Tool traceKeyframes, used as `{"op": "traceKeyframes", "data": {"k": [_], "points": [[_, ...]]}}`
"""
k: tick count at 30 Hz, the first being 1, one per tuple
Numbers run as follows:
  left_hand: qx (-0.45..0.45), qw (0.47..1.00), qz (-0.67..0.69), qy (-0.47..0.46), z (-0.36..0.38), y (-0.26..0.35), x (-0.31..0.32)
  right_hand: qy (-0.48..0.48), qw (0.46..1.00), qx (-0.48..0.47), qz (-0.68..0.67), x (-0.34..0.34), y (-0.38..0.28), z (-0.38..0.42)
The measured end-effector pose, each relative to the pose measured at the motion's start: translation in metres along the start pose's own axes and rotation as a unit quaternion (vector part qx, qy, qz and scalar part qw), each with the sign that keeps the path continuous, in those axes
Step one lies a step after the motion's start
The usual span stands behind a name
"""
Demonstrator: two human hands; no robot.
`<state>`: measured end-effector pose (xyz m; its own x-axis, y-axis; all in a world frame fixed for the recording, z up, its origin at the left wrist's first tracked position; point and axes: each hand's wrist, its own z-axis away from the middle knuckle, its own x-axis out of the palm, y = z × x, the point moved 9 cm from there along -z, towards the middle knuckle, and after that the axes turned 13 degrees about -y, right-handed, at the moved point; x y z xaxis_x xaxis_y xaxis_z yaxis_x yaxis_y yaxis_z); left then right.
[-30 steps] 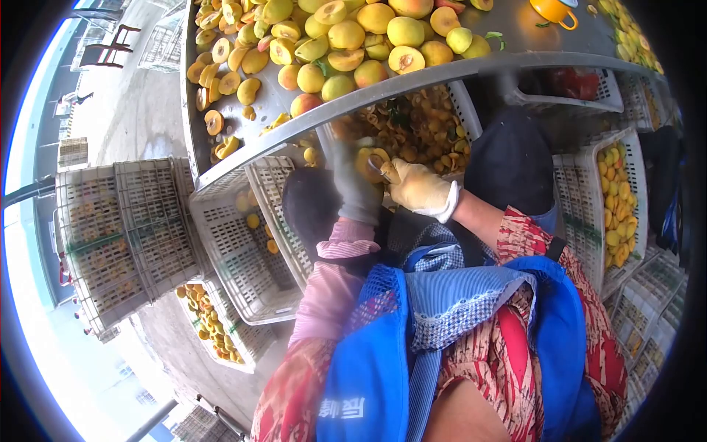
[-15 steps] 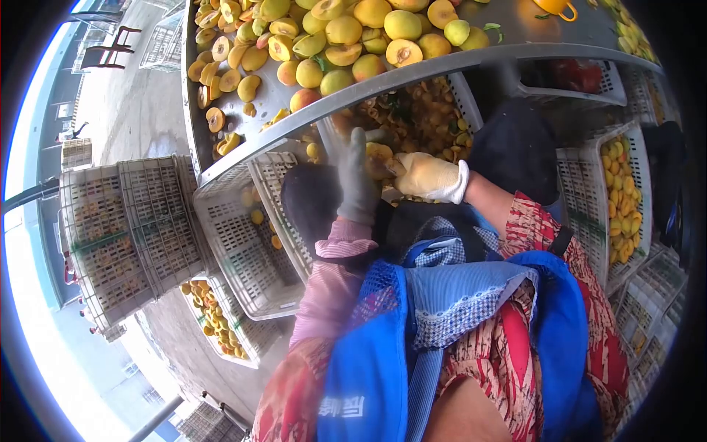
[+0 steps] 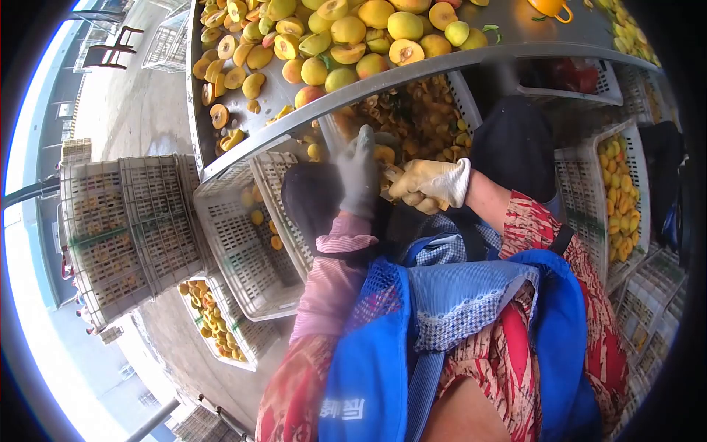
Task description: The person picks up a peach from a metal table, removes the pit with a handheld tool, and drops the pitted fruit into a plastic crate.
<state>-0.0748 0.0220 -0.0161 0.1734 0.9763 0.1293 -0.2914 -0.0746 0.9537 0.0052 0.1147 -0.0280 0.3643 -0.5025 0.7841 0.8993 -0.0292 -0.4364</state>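
My left hand (image 3: 359,175), in a grey glove, is curled around a yellow-orange fruit piece (image 3: 384,153), partly hidden by the fingers. Just right of it, my right hand (image 3: 428,184) wears a cream glove and is closed around a small tool. The tool's light handle end (image 3: 442,205) shows below the fist, and its other end points toward my left hand; its exact shape is blurred. Both hands are over my lap, in front of a crate (image 3: 462,99) of fruit scraps below the table edge.
A metal table (image 3: 276,81) bears whole and halved fruit (image 3: 346,31) and an orange cup (image 3: 551,9). White crates stand left (image 3: 247,250) and right (image 3: 644,191), some with fruit. Stacked crates (image 3: 132,228) are farther left.
My right hand has drawn back slightly down from the fruit and turned, so the tool shows more. My left hand has stayed nearly in place, with less of the fruit visible.
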Motion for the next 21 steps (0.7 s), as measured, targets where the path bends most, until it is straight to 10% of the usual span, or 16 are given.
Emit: {"op": "traceKeyframes", "data": {"k": [4,7,8,10,19,21], "points": [[0.112,0.993,-0.045,-0.016,0.011,0.030,0.011,-0.075,0.990,-0.009,-0.118,0.017,0.006,0.003],[0.055,0.998,0.022,-0.034,0.007,0.018,0.013,0.030,0.997,0.006,0.074,0.009,-0.004,0.014],[0.040,0.996,0.075,-0.041,0.003,0.011,0.015,0.141,0.860,-0.144,0.469,-0.004,-0.039,0.017],[0.001,0.983,0.178,-0.054,0.000,-0.010,0.021,0.277,0.702,-0.093,0.649,0.004,-0.049,0.029],[-0.112,0.892,0.437,-0.028,-0.021,-0.089,0.023,0.394,0.617,-0.014,0.681,-0.034,-0.070,0.010],[-0.035,0.942,0.334,0.026,-0.030,-0.086,-0.007,0.418,0.617,-0.057,0.664,-0.035,-0.076,0.019]]}}
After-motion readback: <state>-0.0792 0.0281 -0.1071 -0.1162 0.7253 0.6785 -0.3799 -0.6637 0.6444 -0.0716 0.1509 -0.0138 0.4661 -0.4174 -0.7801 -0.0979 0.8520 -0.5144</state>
